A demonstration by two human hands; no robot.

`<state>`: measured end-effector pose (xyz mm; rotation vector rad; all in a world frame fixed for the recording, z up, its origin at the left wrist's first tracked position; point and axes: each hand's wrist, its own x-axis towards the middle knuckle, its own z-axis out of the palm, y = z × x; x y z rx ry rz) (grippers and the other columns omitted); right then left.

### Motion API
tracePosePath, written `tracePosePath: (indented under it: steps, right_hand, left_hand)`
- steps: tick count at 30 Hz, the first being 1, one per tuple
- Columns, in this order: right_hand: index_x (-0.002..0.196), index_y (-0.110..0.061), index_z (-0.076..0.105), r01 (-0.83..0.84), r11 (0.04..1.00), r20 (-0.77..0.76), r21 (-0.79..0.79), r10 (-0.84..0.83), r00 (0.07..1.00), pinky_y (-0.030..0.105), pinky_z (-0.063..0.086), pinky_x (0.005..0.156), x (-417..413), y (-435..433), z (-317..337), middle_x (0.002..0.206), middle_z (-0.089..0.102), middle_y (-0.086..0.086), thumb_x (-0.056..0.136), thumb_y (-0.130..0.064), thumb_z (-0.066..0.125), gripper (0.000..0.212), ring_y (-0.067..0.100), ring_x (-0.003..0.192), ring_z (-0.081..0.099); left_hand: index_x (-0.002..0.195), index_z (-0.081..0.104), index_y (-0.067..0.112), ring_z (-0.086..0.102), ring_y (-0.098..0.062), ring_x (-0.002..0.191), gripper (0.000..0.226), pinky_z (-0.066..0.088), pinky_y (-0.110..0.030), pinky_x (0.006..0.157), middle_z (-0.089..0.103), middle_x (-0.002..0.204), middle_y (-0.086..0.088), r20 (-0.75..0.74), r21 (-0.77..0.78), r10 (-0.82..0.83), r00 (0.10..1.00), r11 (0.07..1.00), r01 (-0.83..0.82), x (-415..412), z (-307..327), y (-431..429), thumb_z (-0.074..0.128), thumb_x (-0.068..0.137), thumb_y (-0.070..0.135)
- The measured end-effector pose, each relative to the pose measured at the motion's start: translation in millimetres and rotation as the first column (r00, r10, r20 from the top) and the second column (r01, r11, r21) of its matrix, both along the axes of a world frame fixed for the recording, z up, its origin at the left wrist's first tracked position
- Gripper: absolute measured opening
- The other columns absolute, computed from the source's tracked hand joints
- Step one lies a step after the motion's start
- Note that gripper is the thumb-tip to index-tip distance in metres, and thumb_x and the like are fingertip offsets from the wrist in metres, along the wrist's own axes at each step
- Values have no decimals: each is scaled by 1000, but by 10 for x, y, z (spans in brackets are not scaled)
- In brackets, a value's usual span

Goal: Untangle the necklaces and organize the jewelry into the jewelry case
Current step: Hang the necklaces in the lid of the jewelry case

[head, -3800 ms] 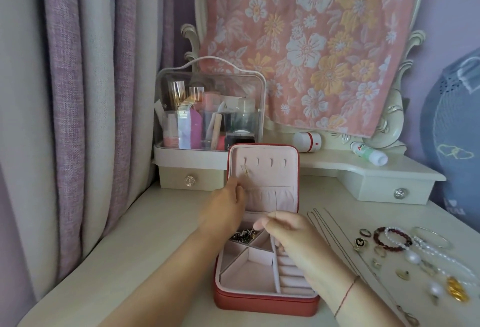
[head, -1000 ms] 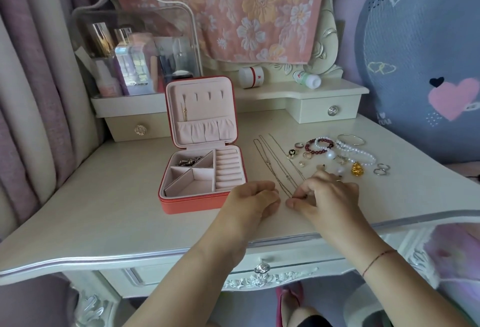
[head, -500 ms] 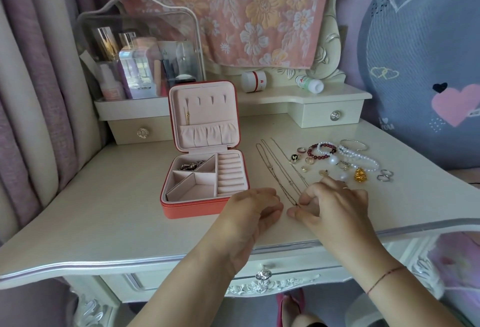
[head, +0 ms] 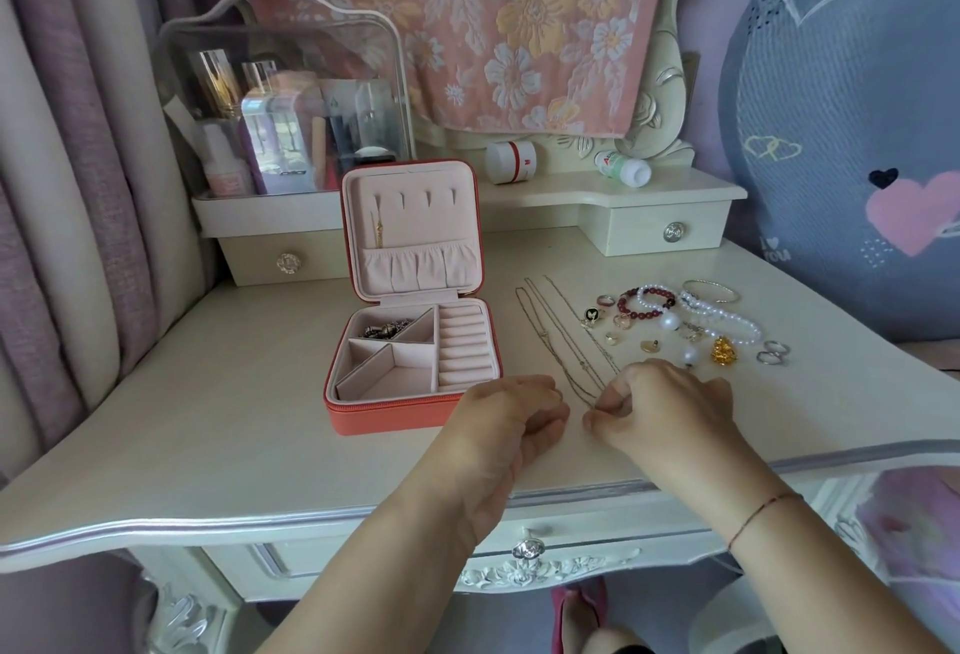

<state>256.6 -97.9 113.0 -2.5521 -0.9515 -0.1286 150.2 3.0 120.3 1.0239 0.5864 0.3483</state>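
A red jewelry case stands open on the white dressing table, its pink lid upright with one gold piece hanging inside and a dark silvery piece in the back left compartment. Thin necklace chains lie stretched out to the right of the case. My right hand pinches the near end of the chains with curled fingers. My left hand rests beside it with fingers curled, just left of the chain ends; whether it holds a chain is hidden.
Loose jewelry lies at the right: a dark red bead bracelet, a pearl strand, a gold charm, rings, a bangle. A clear cosmetics box and two small bottles stand on the back shelf.
Both hands left the case and came down to the near ends of the chains. Over the last second they have stayed there, the fingers shifting slightly.
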Motion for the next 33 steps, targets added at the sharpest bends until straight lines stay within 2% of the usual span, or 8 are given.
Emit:
tracePosePath:
  steps: [2, 6, 11, 15, 21, 25, 29, 33]
  right_hand:
    - [88, -32, 65, -5, 1000, -18, 28, 5, 1000, 31, 26, 83, -7, -21, -3, 91, 60, -16, 88, -45, 60, 13, 11, 94, 57]
    - [86, -32, 62, -19, 999, -40, 49, 21, 999, 31, 28, 86, -36, -53, 8, 84, 58, -17, 88, -44, 62, 12, 10, 87, 56]
    - [80, -29, 59, -53, 995, 9, 82, 53, 999, 29, 29, 83, -96, -59, 0, 83, 59, -14, 89, -41, 62, 15, 10, 78, 54]
    - [83, -21, 65, -102, 981, 39, 162, 97, 995, 32, 42, 87, -138, -54, -39, 78, 55, -11, 86, -31, 68, 11, 14, 76, 56]
    - [80, -13, 67, -165, 957, 52, 237, 157, 986, 29, 43, 70, -167, -40, -73, 64, 44, -16, 82, -10, 72, 6, 16, 62, 51]
    - [80, -20, 66, -139, 934, -67, 329, 170, 983, 14, 42, 58, -123, -54, -106, 65, 58, -15, 79, -9, 73, 13, 2, 60, 54]
    - [83, -22, 68, 5, 829, -332, 559, 219, 917, 7, 45, 63, -73, -56, -63, 75, 69, -9, 80, -9, 73, 14, 0, 70, 63]
    - [85, -17, 72, 65, 725, -415, 685, 316, 853, 10, 49, 63, -116, -38, 22, 74, 73, -3, 81, -6, 72, 12, 4, 68, 66]
  left_hand:
    - [85, 60, -3, 55, -25, 91, 21, 53, -28, 83, 55, 93, -18, 6, -18, -6, 1000, 1000, 6, 3, 21, -2, 66, 65, -3]
    - [93, 60, -5, 60, -26, 86, 11, 53, -30, 82, 57, 99, -21, -7, -98, 10, 1000, 995, -10, 23, 22, 27, 50, 90, -6]
    - [96, 60, -7, 61, -27, 89, 12, 52, -32, 87, 58, 101, -22, -1, -145, 18, 1000, 989, -18, 35, 11, 36, 50, 90, -6]
    - [93, 60, -4, 60, -26, 86, 11, 51, -32, 87, 55, 100, -21, -1, -156, 25, 1000, 987, -25, 55, 24, 13, 49, 90, -5]
    - [83, 56, -1, 60, -28, 75, 11, 55, -37, 80, 53, 92, -20, -5, -176, -19, 1000, 984, 17, 91, 88, -15, 47, 87, -8]
    - [96, 56, -3, 61, -31, 83, 11, 56, -35, 79, 55, 97, -22, 10, -191, -29, 1000, 981, 31, 92, 64, -14, 48, 88, -7]
    - [100, 57, -6, 62, -33, 88, 12, 54, -38, 83, 58, 102, -24, 8, -221, -49, 999, 974, 49, 86, 43, -26, 50, 90, -2]
    - [111, 58, -12, 63, -37, 102, 31, 53, -44, 89, 66, 111, -28, -15, -309, -165, 986, 939, 152, 142, 31, -6, 47, 98, 14]
